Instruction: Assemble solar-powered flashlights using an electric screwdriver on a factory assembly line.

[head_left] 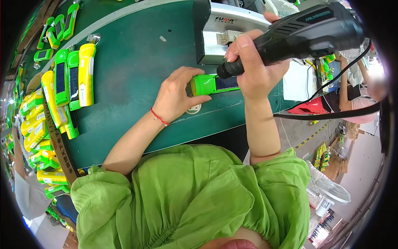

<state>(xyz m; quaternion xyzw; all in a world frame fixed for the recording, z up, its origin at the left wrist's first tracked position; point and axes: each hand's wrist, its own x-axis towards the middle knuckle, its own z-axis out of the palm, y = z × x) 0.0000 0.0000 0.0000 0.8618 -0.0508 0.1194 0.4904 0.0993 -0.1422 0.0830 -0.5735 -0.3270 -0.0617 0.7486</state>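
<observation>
My left hand (173, 92) is closed round the head end of a green flashlight (204, 85), which lies on its side on the green tabletop (132, 66). A dark solar panel (224, 83) faces up on its body. My right hand (259, 68) grips a black electric screwdriver (309, 35), tilted down to the left. The screwdriver's nose reaches the flashlight beside the panel; its bit and any screw cannot be made out. My right hand hides the flashlight's far end. Near my left thumb lies a small round pale piece (194, 109).
Several yellow and green flashlights (87, 74) are piled at the left, with more beyond a brown strip (60, 137). A silver machine (232, 31) stands just behind the work. The screwdriver's black cord (327, 85) hangs at the right. A person (352, 97) sits further right, near a white fan (331, 193).
</observation>
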